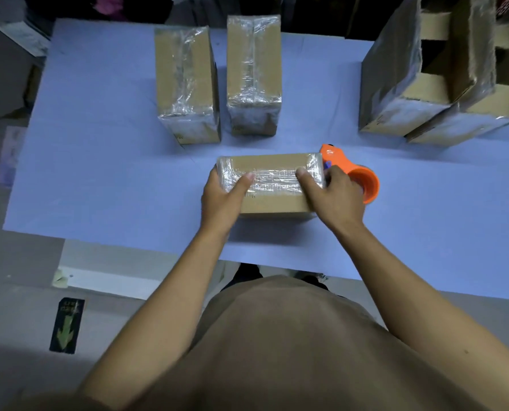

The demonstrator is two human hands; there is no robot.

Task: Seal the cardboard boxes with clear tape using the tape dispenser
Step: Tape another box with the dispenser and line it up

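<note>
From the head view, the left hand (222,192) and right hand (327,191) are gripping the ends of the cardboard box (272,185), thumbs pressing its taped top, probably smoothing the tape. The orange tape dispenser (351,173) is lying just beyond the right fingers (within reach). The blue worktop (113,173) is carrying two wrapped boxes (188,87) beyond the fingers; grey floor lies beneath.

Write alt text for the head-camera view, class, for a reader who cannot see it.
A person's left hand and right hand grip the ends of a small taped cardboard box on a blue table, with an orange tape dispenser just right of it. Two taped boxes stand behind; open cartons sit far right.
</note>
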